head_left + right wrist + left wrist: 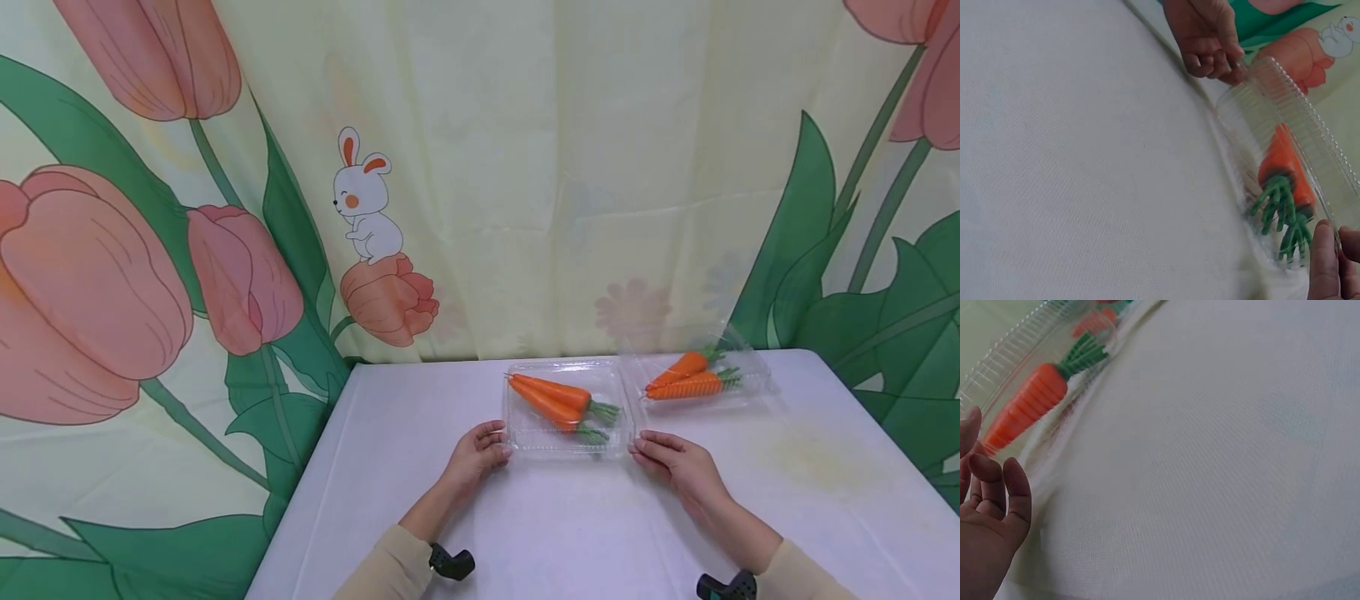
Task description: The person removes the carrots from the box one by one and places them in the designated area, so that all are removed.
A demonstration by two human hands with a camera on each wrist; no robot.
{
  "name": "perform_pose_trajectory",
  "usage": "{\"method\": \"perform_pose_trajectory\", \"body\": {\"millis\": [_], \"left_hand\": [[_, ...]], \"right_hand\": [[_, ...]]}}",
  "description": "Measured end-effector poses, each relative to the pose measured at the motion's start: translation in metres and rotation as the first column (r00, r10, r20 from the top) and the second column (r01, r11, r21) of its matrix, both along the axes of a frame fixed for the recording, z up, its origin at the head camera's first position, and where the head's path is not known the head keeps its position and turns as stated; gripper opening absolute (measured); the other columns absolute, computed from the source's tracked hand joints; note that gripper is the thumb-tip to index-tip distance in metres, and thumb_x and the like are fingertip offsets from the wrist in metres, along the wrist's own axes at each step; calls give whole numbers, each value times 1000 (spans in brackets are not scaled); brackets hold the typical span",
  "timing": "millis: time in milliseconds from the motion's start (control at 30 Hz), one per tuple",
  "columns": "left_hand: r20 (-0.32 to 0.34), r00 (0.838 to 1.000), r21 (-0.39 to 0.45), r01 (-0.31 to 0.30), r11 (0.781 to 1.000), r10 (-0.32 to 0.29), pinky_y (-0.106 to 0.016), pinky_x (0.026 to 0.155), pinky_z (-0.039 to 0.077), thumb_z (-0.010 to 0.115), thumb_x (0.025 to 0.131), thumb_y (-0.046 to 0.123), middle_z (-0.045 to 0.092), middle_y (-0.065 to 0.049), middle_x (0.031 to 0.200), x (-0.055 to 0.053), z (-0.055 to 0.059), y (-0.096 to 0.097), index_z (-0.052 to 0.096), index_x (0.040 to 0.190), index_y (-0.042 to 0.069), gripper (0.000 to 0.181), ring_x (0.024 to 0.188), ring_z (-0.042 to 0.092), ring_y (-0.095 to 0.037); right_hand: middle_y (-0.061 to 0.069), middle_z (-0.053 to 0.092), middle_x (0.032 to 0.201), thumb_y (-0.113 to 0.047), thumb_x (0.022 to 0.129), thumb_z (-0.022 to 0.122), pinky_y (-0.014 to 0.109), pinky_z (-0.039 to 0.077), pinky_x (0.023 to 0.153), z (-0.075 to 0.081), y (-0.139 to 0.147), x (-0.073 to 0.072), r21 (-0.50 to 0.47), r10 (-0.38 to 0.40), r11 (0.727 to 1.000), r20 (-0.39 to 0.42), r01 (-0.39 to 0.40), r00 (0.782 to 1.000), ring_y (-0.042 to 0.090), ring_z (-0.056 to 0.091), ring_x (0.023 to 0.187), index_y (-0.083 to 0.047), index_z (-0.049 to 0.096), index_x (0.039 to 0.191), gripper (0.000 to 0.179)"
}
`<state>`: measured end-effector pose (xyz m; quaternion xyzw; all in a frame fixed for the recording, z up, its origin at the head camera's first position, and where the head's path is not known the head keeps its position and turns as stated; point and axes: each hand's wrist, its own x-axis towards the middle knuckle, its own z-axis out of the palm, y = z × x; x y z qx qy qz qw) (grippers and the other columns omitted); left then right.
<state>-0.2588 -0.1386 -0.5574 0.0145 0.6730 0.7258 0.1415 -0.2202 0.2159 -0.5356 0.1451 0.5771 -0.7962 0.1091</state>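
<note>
A clear plastic clamshell box with two orange carrots in it is near the back of the table, their green tops pointing right. My left hand pinches the box's left front corner between thumb and fingers. At the opposite front corner, my right hand grips the rim with thumb and fingertips. In the right wrist view the box is tilted between both hands, the right fingers lying along its edge. The left wrist view shows a carrot through the ribbed plastic wall, close to the left fingertips.
Just right of it stands another clear plastic box with two more carrots. A white cloth covers the table. Behind its back edge hangs a curtain printed with tulips and a rabbit.
</note>
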Motion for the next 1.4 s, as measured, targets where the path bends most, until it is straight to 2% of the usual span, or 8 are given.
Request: {"method": "perform_pose_trajectory", "body": {"millis": [167,333,733,900,1100,1233,1400], "left_hand": [[-19,1000,-1,-20,1000,20,-24,83,61,73,93,-1,65,-5,108,1,-1,1,50,142,-6,54,90,64,-12],[-46,999,1,-29,1000,29,-23,80,60,72,92,-5,64,-4,104,2,-4,1,51,138,-9,51,90,63,-11],[-93,994,-24,-64,998,61,-21,80,60,73,91,-5,67,-7,105,6,-8,4,58,127,-12,40,90,64,-10],[-96,992,-23,-79,997,76,-21,82,61,74,92,-2,68,-8,105,6,-11,5,60,124,-11,36,90,67,-11],[-89,987,8,-131,991,132,-23,82,61,75,91,-3,67,-6,103,6,-14,8,63,122,-10,34,90,66,-11],[-88,981,2,-175,985,174,-23,81,61,75,90,-4,67,-9,101,8,-15,11,65,118,-10,30,87,66,-11],[-112,974,-72,-204,976,196,-25,80,61,74,93,1,67,-10,99,8,-9,12,68,113,-8,23,84,66,-13]], "right_hand": [[0,78,94,-12,99,70,27,62,85,1,-2,-2,65,3,998,28,-5,1000,8,76,87,12,55,137,48],[0,77,93,-14,101,67,26,63,83,1,-3,-3,111,7,994,39,-12,999,8,75,86,12,56,135,44],[1,77,92,-12,101,67,25,63,82,0,-1,-3,123,32,992,31,-36,999,8,75,85,12,59,130,39],[0,77,92,-15,102,67,25,63,82,2,1,-5,143,53,988,40,-58,998,8,75,85,12,56,133,43],[2,77,95,-15,102,66,26,63,82,4,2,-6,154,77,985,34,-81,996,10,76,86,16,49,139,50],[2,77,95,-15,103,64,26,63,82,3,2,-8,172,90,980,42,-96,995,11,76,86,16,46,141,52],[0,77,95,-18,104,63,25,63,81,2,1,-10,198,103,974,44,-110,994,9,76,86,16,44,142,54]]}}
